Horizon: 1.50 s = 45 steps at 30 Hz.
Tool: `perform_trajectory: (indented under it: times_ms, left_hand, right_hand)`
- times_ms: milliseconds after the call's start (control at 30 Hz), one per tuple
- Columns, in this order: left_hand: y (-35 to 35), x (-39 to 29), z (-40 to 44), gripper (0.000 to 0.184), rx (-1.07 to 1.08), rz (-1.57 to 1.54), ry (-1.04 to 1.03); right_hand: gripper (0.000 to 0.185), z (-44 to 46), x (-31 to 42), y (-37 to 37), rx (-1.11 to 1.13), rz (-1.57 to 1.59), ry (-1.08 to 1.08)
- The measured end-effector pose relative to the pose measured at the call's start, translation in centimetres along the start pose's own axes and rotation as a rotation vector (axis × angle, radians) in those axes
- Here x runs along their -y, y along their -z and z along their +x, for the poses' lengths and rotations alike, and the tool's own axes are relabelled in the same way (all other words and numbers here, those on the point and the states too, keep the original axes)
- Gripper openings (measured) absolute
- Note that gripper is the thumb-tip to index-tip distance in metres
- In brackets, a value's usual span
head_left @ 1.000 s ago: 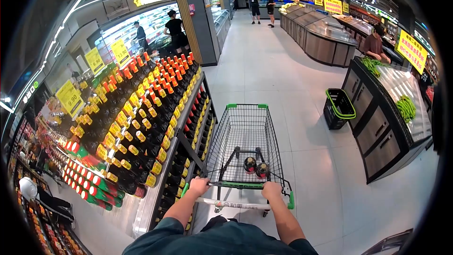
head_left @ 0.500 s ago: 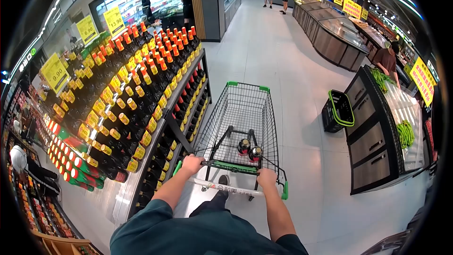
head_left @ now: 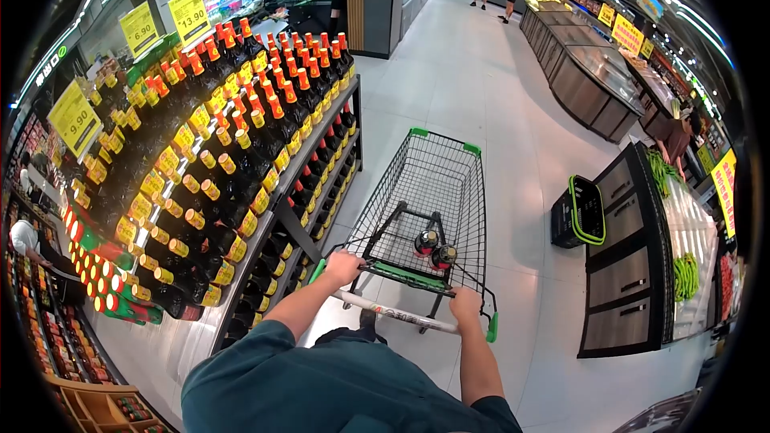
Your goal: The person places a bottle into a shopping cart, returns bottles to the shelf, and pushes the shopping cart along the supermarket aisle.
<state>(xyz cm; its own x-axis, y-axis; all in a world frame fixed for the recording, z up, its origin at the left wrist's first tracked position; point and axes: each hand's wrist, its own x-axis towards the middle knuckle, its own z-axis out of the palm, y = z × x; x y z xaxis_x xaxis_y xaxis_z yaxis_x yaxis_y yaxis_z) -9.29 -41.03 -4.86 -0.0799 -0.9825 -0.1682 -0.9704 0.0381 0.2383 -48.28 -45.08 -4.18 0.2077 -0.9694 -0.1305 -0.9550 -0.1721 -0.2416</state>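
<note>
Both my hands are on a wire shopping cart with green corner caps. My left hand is wrapped round its frame at the left end, just ahead of the white handlebar. On the right side, my right hand grips the frame in the same way, near the green end piece. Two dark bottles with dark caps stand close together in the cart near the handle end; their labels are too small to read.
Dark bottles with red and yellow necks fill a tiered display to the left, close beside the cart. A black and green basket stands on the floor at right, against a vegetable counter. Ahead, the aisle floor leads toward people and freezers.
The cart has turned slightly and shifted right in view, my hands moving with it. The bottle display appears nearer, and the people ahead sit farther right. Both hands keep their grip.
</note>
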Motion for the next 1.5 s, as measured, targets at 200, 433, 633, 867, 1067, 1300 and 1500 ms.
perform_trajectory:
  times_ms: [200,433,633,867,1067,1300,1500]
  left_hand:
    - [1.3,0.5,6.0,0.022,0.11,-0.003,0.046]
    - [2.5,2.4,11.1,0.015,-0.049,-0.009,-0.056]
    - [3.9,2.3,14.8,0.022,0.071,-0.091,0.016]
    - [5.4,1.8,18.5,0.051,0.075,-0.15,-0.005]
    - [7.2,0.2,22.1,0.059,0.074,-0.201,0.031]
    - [7.8,-2.3,27.7,0.059,0.073,-0.2,0.103]
    - [6.4,-3.8,32.5,0.058,-0.067,-0.148,0.067]
  right_hand:
    - [0.026,5.2,-0.7,-0.2,0.01,-0.028,-0.041]
    - [0.022,9.9,-0.3,-0.2,-0.02,-0.005,-0.042]
    - [0.018,13.7,-0.1,1.0,0.049,-0.052,-0.087]
    - [0.018,18.3,-1.8,1.8,0.081,-0.097,-0.051]
    - [0.018,23.1,-3.5,3.3,0.075,-0.079,-0.033]
    - [0.023,30.4,-8.1,4.3,0.034,-0.049,0.076]
    - [0.022,36.5,-10.3,6.3,0.061,-0.043,0.109]
